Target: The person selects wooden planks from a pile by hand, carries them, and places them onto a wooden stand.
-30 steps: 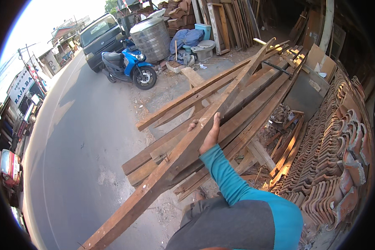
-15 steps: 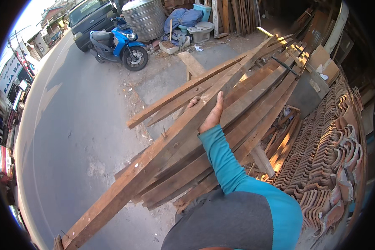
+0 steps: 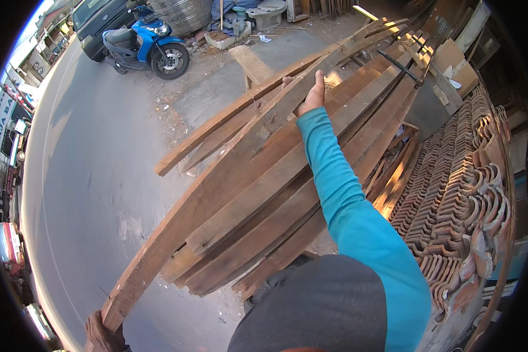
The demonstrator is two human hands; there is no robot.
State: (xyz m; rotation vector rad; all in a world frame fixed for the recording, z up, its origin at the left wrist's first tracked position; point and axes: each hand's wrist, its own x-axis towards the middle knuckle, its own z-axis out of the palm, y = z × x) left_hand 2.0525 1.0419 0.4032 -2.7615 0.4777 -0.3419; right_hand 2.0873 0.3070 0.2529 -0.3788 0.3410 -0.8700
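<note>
I had the right hand [image 3: 312, 98] in view, clasped around the long wooden beam [image 3: 234, 161] past its middle, while the left hand [image 3: 104, 334], partly cut off by the dark rim, was curled over the near end. The beam slanted above the piled planks [image 3: 276, 196], though I couldn't tell whether it touched them; curved roof tiles [image 3: 449, 193] stood stacked off to the right.
</note>
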